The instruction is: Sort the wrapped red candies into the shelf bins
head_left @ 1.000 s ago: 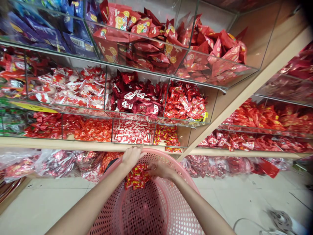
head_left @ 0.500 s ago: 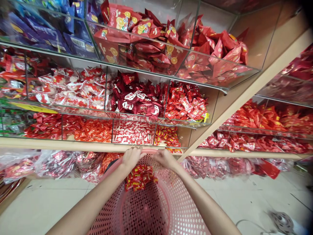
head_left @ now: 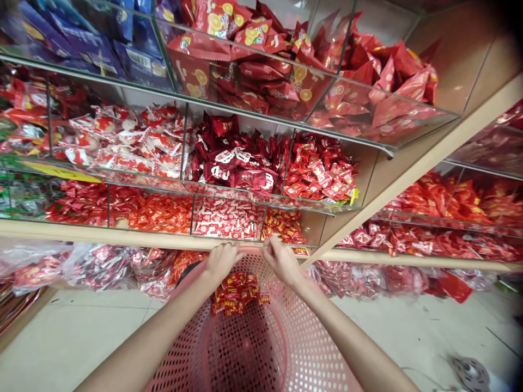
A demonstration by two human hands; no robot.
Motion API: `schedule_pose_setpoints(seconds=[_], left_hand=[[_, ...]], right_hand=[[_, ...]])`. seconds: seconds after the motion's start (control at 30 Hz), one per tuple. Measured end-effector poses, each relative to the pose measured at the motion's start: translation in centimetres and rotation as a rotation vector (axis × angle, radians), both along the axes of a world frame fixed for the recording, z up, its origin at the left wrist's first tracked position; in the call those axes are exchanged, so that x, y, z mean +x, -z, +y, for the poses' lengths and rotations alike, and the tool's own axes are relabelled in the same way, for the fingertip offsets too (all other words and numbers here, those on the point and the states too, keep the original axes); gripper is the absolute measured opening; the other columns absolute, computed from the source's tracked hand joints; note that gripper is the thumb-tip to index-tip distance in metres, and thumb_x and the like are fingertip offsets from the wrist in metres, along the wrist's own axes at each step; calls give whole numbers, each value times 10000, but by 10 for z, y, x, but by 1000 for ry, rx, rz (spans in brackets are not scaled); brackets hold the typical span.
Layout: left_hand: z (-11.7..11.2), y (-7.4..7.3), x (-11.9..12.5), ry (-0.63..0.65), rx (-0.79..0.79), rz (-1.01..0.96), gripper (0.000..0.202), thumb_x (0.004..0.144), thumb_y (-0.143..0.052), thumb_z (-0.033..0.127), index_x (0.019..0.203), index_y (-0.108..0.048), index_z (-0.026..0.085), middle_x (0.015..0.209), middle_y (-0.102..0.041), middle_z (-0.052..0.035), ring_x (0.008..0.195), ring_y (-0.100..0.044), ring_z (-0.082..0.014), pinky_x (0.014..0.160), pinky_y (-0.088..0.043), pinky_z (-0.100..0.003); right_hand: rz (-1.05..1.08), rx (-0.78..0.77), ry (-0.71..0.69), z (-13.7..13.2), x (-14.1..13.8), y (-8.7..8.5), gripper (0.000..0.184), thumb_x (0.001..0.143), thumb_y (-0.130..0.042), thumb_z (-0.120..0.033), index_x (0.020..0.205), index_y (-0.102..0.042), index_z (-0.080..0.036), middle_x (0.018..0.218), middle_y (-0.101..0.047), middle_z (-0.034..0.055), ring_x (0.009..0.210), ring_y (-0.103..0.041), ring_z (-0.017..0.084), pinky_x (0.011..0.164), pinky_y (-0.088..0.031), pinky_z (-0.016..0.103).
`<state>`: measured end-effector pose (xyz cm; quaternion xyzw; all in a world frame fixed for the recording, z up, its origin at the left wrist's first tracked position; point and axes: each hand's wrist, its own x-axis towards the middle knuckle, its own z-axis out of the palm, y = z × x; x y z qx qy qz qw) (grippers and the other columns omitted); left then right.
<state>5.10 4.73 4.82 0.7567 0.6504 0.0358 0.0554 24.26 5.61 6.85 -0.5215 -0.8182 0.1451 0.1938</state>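
My left hand [head_left: 223,262] is closed over the far rim of a pink perforated plastic basket [head_left: 322,332], which tilts toward me below the shelf. Right of it, at that same rim, my right hand [head_left: 283,262] has its fingers curled in, and what they hold, if anything, is hidden. Just beyond the right hand is a shelf compartment of small red-and-yellow wrapped candies [head_left: 283,224]. A pile of similar red candies [head_left: 237,294] lies inside the basket against its far wall.
Glass-fronted shelves hold white-and-red candies [head_left: 226,218], maroon packets [head_left: 239,158] and orange-printed red packets [head_left: 257,76]. A slanted wooden divider [head_left: 408,182] rises at right. Bagged candies [head_left: 98,267] lie beneath the shelf. A blurred round object [head_left: 469,371] is on the floor.
My right hand has risen from the basket's rim toward the small candy compartment. My left hand keeps its grip on the rim. The view has shifted slightly, so the shelves appear farther right.
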Motion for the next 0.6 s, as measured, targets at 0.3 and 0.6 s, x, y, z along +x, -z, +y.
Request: schedule_pose_setpoints(seconds=[0.3, 0.6], left_hand=[[-2, -4, 4, 24, 0, 27, 438, 871, -357, 494, 1056, -567, 158, 903, -677, -122, 881, -644, -240, 703, -472, -293], [-3, -7, 4, 17, -18, 40, 445, 874, -346, 495, 1067, -565, 158, 919, -673, -128, 898, -639, -236, 719, -473, -296]], right_hand=[[-662, -386, -251, -47, 7, 38, 384, 776, -600, -195, 1147, -525, -127, 1018, -662, 159, 963, -614, 272, 756, -454, 321], [-780, -386, -317, -54, 1, 40, 335, 764, -618, -225, 1083, -595, -126, 1001, -675, 152, 980, -623, 279, 794, -483, 323]])
